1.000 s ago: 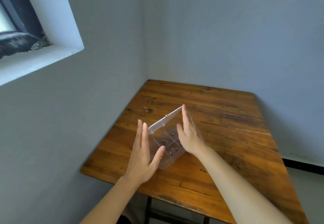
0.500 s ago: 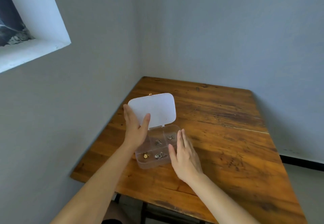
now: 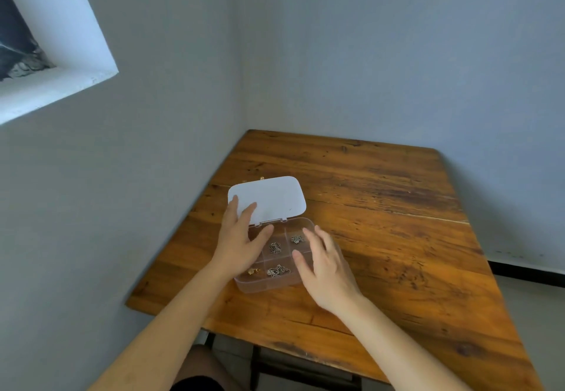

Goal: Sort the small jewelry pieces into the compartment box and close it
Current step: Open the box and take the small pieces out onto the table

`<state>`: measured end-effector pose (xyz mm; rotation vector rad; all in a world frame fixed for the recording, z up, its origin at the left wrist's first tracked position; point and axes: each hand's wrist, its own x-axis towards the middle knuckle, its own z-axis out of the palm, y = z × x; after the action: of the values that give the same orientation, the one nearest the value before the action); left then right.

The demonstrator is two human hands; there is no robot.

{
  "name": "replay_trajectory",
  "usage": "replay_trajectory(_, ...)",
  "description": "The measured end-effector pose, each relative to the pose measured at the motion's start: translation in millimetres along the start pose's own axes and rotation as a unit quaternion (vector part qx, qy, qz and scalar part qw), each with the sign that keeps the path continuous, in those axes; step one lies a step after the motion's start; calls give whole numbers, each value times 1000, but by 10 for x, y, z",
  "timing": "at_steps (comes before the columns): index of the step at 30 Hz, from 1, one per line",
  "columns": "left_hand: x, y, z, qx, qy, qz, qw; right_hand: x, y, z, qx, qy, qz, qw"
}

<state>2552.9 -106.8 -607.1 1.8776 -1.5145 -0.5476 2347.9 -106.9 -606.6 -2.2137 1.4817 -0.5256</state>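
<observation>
A clear plastic compartment box lies open on the wooden table, its white lid tilted back on the far side. Silver jewelry pieces sit in three compartments, and a gold piece lies in the near-left one. My left hand covers the box's left part, fingers spread against the lid's near-left corner. My right hand hovers over the box's right side with its fingers apart and hides the compartments there. A tiny gold piece lies on the table just behind the lid.
The table stands in a room corner, with grey walls close on the left and at the back. A window recess is high on the left. A dark frame shows under the table's near edge.
The box stood tipped on edge between my palms; it now lies flat with the lid swung back. My left hand has slid lower on the lid, and my right hand moved over the box's right side.
</observation>
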Motion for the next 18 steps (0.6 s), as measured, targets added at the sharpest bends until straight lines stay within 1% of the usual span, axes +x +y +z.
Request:
replay_trajectory(3,-189,-7,49,59,-27,61,996,95,73,-139,21,-3,-14,1000)
replay_trajectory(6,-253,-24,76,142,-46,87,985,154,133,-207,7,-26,-34,999)
replay_trajectory(9,-225,20,64,169,-65,80,980,220,156,-238,-24,-71,-36,997)
replay_trajectory(12,-177,73,63,222,-101,62,968,359,159,-284,-71,-151,1,986)
replay_trajectory(14,-161,99,74,257,-117,54,958,455,154,-304,-102,-189,12,977)
replay_trajectory(18,-130,133,97,297,-135,38,945,561,149,-276,-140,-221,-2,965)
